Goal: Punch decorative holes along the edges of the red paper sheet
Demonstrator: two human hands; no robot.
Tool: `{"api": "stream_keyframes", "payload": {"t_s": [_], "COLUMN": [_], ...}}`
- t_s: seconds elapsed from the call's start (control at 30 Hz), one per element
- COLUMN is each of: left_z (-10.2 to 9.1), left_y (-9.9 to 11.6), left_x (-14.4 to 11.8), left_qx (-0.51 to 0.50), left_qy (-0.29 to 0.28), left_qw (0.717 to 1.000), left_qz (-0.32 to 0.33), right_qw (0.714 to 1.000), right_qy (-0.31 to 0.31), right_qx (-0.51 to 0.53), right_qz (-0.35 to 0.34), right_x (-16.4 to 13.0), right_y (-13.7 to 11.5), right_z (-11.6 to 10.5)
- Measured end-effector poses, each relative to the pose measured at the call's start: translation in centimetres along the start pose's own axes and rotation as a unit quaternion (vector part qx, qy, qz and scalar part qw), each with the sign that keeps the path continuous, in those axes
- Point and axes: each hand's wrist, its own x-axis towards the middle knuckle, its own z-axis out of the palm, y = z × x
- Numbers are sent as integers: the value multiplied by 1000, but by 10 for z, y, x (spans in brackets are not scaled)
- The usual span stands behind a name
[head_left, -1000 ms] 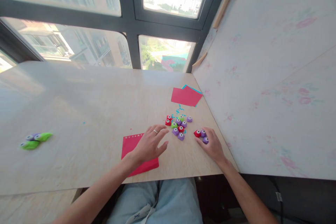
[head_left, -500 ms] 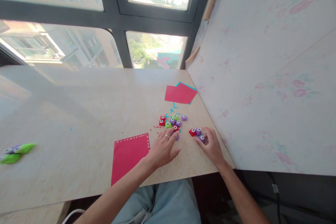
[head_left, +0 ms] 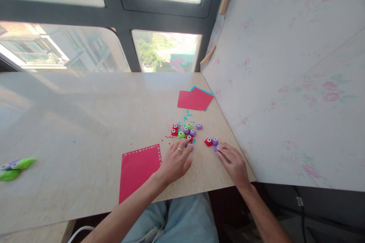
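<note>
Both hands low on the table (head_left: 85,121), near its front edge, close to the right-hand wall (head_left: 285,83).

L hand (head_left: 175,161): flat, fingers spread loosely, palm down; fingertips reach into the near side of the small punches cluster (head_left: 185,131) (red/green/purple) and cover a purple one there. Can't tell if it's pinched.

R hand (head_left: 234,163): flat, fingers together and stretched out, tips touching a purple punch (head_left: 217,148). Red punch (head_left: 208,142) + another purple just beyond the fingertips.

Room: tight on R, the wall sits just past the R hand. Wide open tabletop to the L and back toward the window (head_left: 165,51).

Red paper sheet (head_left: 138,169) lies flat just L of the L wrist, long axis front-to-back, punched edge pointing away from the person, near corner at the front edge. Red/blue paper stack (head_left: 195,99) further back by the wall. Blue confetti (head_left: 188,114) sits btw stack and cluster. Green/purple tools (head_left: 13,168) far L, well apart.
</note>
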Motion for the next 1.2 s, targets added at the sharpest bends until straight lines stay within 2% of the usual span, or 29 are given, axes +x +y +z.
{"api": "stream_keyframes", "payload": {"t_s": [0.27, 0.53, 0.87, 1.2], "left_z": [0, -1, 10, 5], "left_y": [4, 6, -1, 10], "left_x": [4, 2, -8, -6], "left_qx": [13, 24, 47, 45], "left_qy": [10, 18, 35, 25], "left_qw": [999, 999, 997, 998], "left_qz": [-47, -40, -43, -46], "right_qw": [1000, 999, 999, 997], "right_qy": [-19, -46, -49, -61], "right_qx": [-14, 2, -17, -29], "right_qz": [-10, 26, 15, 47], "right_x": [0, -3, -6, -2], "right_y": [0, -1, 0, 0], "right_z": [1, 2, 4, 9]}}
